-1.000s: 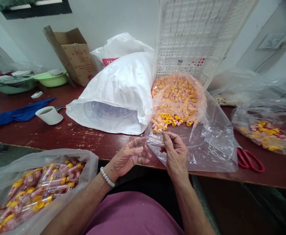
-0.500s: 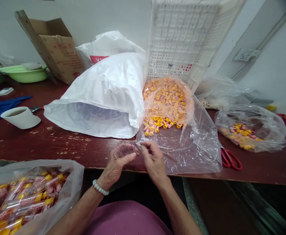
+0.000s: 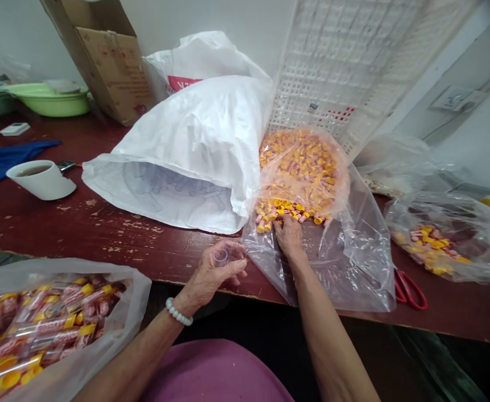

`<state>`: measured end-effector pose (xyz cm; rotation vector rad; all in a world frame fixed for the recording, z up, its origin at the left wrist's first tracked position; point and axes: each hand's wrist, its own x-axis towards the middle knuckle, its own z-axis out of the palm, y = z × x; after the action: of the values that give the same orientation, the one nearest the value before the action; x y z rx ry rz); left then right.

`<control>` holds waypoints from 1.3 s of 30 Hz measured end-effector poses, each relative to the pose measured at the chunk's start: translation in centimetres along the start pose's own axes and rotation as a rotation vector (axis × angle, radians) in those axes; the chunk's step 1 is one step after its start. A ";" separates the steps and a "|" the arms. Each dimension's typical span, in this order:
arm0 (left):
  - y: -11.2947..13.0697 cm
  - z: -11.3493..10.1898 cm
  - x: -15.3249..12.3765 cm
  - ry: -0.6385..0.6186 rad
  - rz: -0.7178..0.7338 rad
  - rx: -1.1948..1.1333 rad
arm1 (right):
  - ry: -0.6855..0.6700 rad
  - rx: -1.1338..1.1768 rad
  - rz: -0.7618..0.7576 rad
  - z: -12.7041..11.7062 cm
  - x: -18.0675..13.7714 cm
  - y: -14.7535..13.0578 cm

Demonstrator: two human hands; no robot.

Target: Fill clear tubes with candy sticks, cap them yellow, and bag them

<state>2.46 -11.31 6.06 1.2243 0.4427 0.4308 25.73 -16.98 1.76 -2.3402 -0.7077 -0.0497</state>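
My left hand (image 3: 217,271), with a beaded bracelet at the wrist, is closed around a clear plastic tube (image 3: 220,255); its round open end shows by the thumb. To the right, my right hand (image 3: 289,234) reaches into the mouth of a clear plastic bag (image 3: 345,273). Its fingertips touch the near edge of a pile of small yellow caps (image 3: 299,162) with red-and-white printed parts. Those fingertips are partly hidden among the caps, so I cannot tell whether they grip one. Beside my left hand, a white sack (image 3: 194,128) lies open toward me with clear tubes (image 3: 173,192) inside.
At lower left, a bag (image 3: 138,290) holds several filled tubes with yellow caps. A white cup (image 3: 41,180) of dark liquid stands on the red table (image 3: 144,240). Red-handled scissors (image 3: 412,290) and a smaller bag of caps (image 3: 475,262) lie right. Behind leans a white crate (image 3: 332,67).
My right hand has left my left hand and moved forward and right to the caps. My left hand stays near the table's front edge with the tube. The view has shifted slightly.
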 end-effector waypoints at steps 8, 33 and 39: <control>0.1 -0.2 -0.2 0.007 0.007 0.096 | -0.031 0.229 -0.012 -5.8 -4.6 -1.3; 0.4 1.3 -1.2 0.033 -0.185 -0.192 | -0.084 0.262 -0.706 -4.4 -12.9 -5.5; -0.6 0.9 -0.6 -0.075 -0.300 -0.435 | -0.125 0.369 -0.637 -5.0 -13.1 -6.1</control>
<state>2.52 -12.54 5.84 0.7351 0.4332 0.2067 12.27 -22.60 6.40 -1.7070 -1.3741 -0.0493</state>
